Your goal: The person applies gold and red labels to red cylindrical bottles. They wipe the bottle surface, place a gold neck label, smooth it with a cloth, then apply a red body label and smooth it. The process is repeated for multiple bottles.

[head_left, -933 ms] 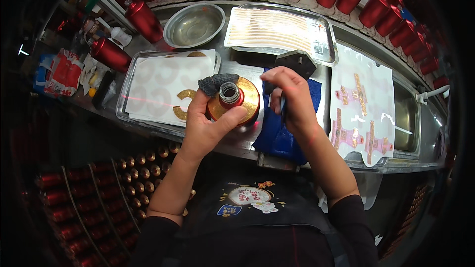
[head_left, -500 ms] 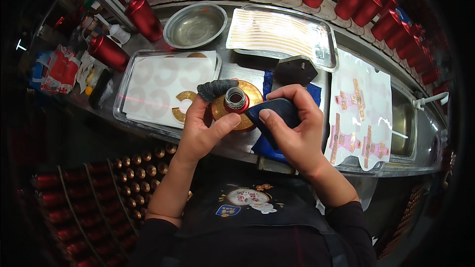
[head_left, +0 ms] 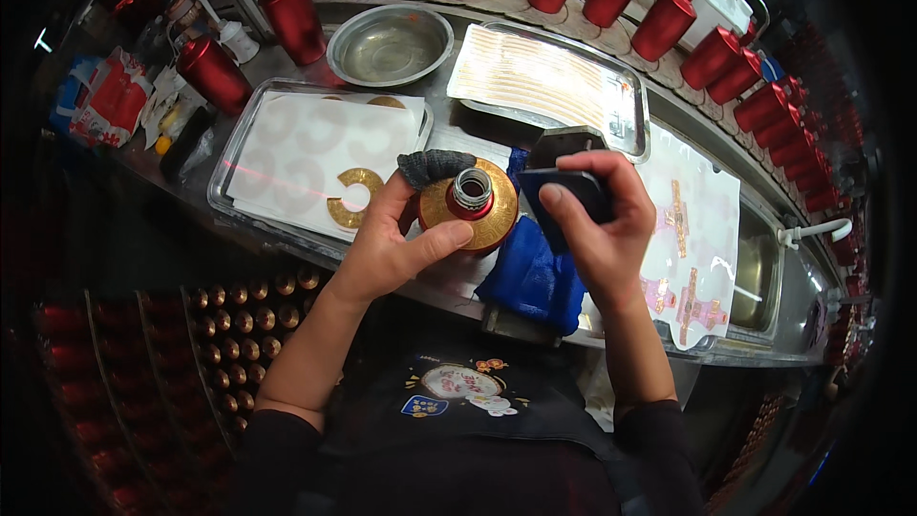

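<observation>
A red bottle (head_left: pixel 465 247) with an uncapped threaded neck is held by my left hand (head_left: pixel 382 250), thumb resting on its shoulder. A textured gold ring label (head_left: pixel 498 199) covers that shoulder around the neck. Dark grey knitted fabric (head_left: pixel 435 168) wraps one of my left fingers. My right hand (head_left: pixel 616 234) pinches a dark, flat scraper-like pad (head_left: pixel 564 189) between thumb and fingers. The pad is just right of the bottle's shoulder; I cannot tell whether its tip touches. Below it lies a bright blue cloth (head_left: pixel 535 277) at the bench's front edge.
Left of the bottle is a metal tray (head_left: pixel 218 177) with a sheet of gold arc labels (head_left: pixel 355 182). Behind stand a metal bowl (head_left: pixel 390 46) and a tray of striped sheets (head_left: pixel 535 72). Red bottles (head_left: pixel 664 24) line a curved conveyor. A label sheet (head_left: pixel 712 191) and sink (head_left: pixel 759 272) are right.
My right hand has drawn the pad back to the right from over the gold label, uncovering more of the shoulder and the blue cloth. My left hand keeps its hold. The view has shifted slightly.
</observation>
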A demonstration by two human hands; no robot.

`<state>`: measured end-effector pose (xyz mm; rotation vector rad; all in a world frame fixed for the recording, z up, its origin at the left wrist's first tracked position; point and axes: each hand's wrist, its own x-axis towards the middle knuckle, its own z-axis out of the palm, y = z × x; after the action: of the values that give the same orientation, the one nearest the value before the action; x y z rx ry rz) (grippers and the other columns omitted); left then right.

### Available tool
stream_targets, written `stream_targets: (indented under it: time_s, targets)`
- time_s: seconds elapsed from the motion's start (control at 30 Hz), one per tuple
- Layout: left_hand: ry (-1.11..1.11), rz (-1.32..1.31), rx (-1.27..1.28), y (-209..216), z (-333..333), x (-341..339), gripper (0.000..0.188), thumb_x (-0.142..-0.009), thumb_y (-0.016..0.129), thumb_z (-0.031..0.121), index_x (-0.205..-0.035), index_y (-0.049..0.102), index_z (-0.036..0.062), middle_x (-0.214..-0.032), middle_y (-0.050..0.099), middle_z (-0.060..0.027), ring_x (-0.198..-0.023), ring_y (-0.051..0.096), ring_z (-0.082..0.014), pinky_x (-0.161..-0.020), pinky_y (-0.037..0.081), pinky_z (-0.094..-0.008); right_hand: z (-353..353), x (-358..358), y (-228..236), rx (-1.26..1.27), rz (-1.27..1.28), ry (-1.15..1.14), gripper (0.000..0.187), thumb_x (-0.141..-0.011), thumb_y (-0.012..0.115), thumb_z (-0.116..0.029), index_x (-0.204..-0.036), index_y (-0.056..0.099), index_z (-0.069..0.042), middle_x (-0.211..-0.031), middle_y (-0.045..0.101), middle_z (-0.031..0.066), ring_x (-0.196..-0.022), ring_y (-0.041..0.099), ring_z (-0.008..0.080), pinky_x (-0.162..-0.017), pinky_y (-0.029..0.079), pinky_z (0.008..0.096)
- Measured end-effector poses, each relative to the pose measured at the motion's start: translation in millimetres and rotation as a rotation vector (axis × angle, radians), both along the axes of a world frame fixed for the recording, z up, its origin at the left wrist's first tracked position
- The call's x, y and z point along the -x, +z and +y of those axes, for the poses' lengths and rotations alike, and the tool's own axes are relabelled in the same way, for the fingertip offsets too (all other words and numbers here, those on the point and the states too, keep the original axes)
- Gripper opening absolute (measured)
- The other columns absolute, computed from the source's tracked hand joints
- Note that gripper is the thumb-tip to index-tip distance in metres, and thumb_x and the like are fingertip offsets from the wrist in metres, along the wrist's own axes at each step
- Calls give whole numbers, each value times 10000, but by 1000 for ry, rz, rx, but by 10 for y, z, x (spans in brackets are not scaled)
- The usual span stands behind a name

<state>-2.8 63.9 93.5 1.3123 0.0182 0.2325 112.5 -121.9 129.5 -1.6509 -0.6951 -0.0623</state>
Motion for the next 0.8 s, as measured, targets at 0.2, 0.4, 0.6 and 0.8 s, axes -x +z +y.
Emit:
stream_targets:
  time_s: [0.2, 0.4, 0.6, 0.8]
  targets:
    - [-16, -41, -222, -72, 76, 29, 842, -693, 913, 116, -1412, 480, 53, -1356, 575, -76, -1272, 540, -192, -1104, 402, -357, -199, 33, -11, 140, -406, 215, 267, -656, 776, 94, -866, 720, -62, -816, 661, 63, -767, 606, 245, -707, 498, 343]
    - [99, -104, -332, -100, -58, 23, 736, -682, 897, 102, -1337, 562, 81, -1284, 605, -87, -1219, 581, -218, -1047, 449, -359, -75, 114, 119, 140, -672, 300, 244, -658, 760, 50, -862, 745, -83, -844, 664, 67, -817, 612, 262, -699, 502, 348]
    - [278, -74, -255, -80, -203, -98, 675, -686, 866, 165, -1299, 590, 96, -1259, 587, -121, -1181, 573, -318, -1029, 453, -408, 92, 243, 330, 193, -608, 479, 238, -669, 820, 16, -870, 752, -91, -835, 669, 78, -797, 636, 269, -677, 512, 337]
    - [595, -214, -729, -119, -255, -107, 729, -650, 889, 252, -1294, 577, 116, -1189, 545, -135, -1117, 535, -348, -962, 448, -427, 167, 270, 337, 232, -695, 264, 298, -658, 746, 69, -921, 740, -72, -825, 664, 77, -773, 619, 281, -696, 519, 358]
